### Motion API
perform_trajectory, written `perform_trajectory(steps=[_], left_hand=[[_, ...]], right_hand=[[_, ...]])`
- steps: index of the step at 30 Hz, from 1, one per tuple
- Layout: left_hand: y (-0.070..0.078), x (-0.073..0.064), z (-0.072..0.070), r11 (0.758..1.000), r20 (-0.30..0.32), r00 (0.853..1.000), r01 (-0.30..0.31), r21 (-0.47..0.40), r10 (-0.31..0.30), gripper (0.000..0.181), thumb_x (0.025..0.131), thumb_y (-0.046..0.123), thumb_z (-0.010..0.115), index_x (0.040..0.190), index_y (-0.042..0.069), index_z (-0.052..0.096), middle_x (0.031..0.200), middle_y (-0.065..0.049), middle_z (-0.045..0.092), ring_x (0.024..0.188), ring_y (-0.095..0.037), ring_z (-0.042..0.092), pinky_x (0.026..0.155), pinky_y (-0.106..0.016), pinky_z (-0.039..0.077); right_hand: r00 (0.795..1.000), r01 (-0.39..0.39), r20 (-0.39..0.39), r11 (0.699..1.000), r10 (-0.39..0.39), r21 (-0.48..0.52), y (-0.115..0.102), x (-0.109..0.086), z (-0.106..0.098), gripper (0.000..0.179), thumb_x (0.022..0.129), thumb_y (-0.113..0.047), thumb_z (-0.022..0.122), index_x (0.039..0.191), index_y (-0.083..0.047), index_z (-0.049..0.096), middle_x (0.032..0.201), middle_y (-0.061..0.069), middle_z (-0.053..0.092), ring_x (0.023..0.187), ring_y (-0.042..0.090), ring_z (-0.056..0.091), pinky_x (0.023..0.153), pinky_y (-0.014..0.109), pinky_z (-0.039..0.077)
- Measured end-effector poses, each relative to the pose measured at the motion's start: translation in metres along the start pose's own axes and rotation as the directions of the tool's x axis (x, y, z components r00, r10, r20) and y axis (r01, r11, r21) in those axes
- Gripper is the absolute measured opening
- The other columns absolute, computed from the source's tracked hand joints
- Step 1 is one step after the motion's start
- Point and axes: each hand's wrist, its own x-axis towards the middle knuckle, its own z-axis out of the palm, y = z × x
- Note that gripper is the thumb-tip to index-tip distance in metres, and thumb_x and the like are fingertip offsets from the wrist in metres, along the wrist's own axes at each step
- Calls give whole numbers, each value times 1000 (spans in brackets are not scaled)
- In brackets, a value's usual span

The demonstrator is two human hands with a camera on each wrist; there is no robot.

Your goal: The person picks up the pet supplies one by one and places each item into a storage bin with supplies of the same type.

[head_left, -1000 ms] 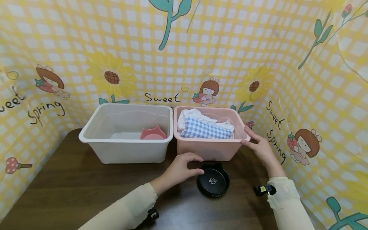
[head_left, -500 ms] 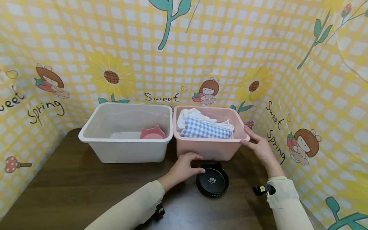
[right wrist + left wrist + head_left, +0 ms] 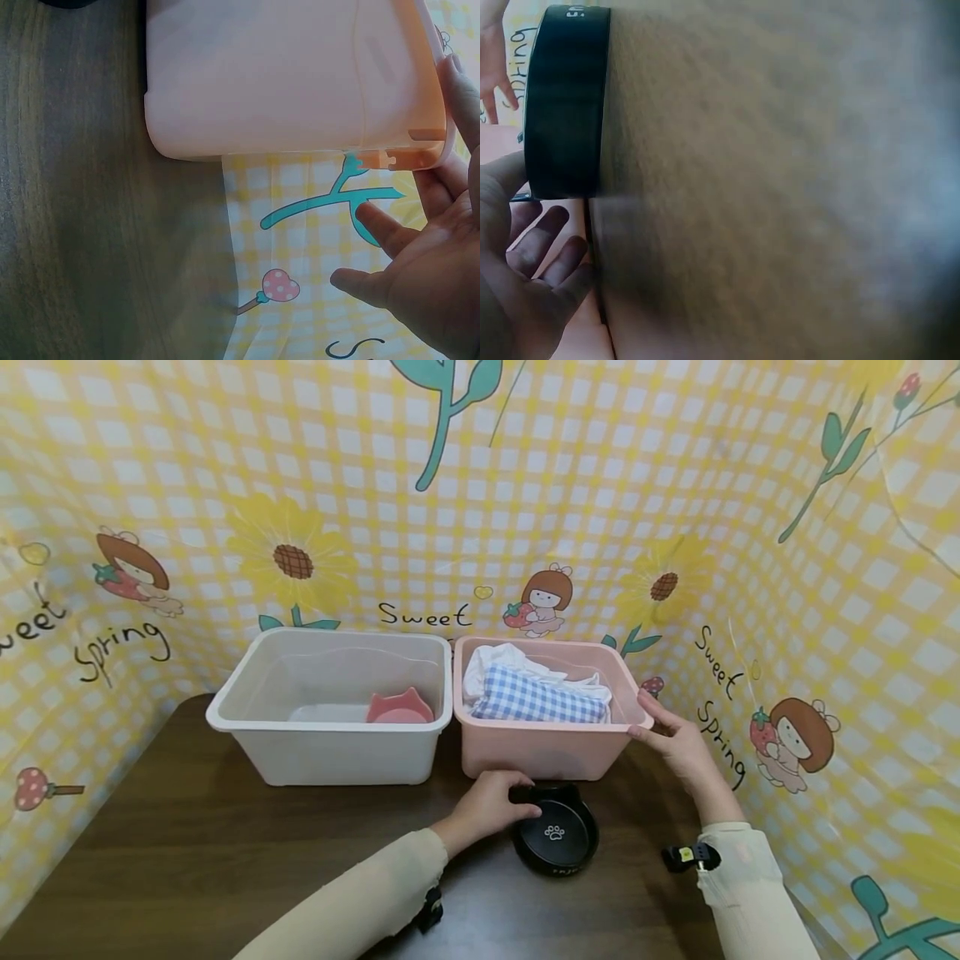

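Note:
A round black pet bowl with a white paw print and ear-shaped rim stands on the table before the pink bin. My left hand holds its left rim, thumb over the edge and index finger at the outer side. In the left wrist view the remaining fingers curl loosely beside the black bowl. My right hand grips the pink bin's front right corner with thumb and index finger. The right wrist view shows its other fingers spread below the rim.
White and blue-checked cloth fills much of the pink bin. Left of it stands a white bin with a pink cat-eared bowl inside. Yellow checked sheeting walls the dark wooden table at the back and sides.
My left hand has moved right and slightly nearer, its thumb and index finger coming round the black pet bowl's left rim. My right hand stays on the pink bin's corner.

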Motion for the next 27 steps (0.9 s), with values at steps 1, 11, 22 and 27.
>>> perform_trajectory(steps=[1,11,22,27], left_hand=[[0,0,0,1000,-2,1000,3,0,-3,35,85,34,85,113,15,75,111,2,75,108,-15,68,95,-36,55],[1,5,0,999,-9,999,41,15,-41,30,87,35,83,106,13,78,104,2,76,100,-12,69,88,-33,57],[2,8,1,996,-61,995,78,-45,-81,17,85,30,85,93,16,80,88,8,75,80,-4,64,71,-26,54],[5,9,-1,994,-92,992,77,-83,-85,11,84,28,86,84,20,78,79,13,71,74,-2,62,67,-23,53]], right_hand=[[1000,-1,0,1000,1,-1,0,0,0,71,94,-38,75,156,-28,42,166,-5,29,153,23,30,103,11,41],[1000,7,-7,1000,-7,14,-1,-1,1,69,95,-34,75,156,-26,43,164,-7,34,153,21,30,98,5,40],[1000,8,3,1000,-8,20,0,0,0,68,96,-32,74,156,-27,43,164,-8,33,154,20,29,97,5,40],[1000,24,11,999,-24,24,0,0,0,70,95,-34,75,156,-26,42,164,-8,34,154,21,27,100,7,41]])
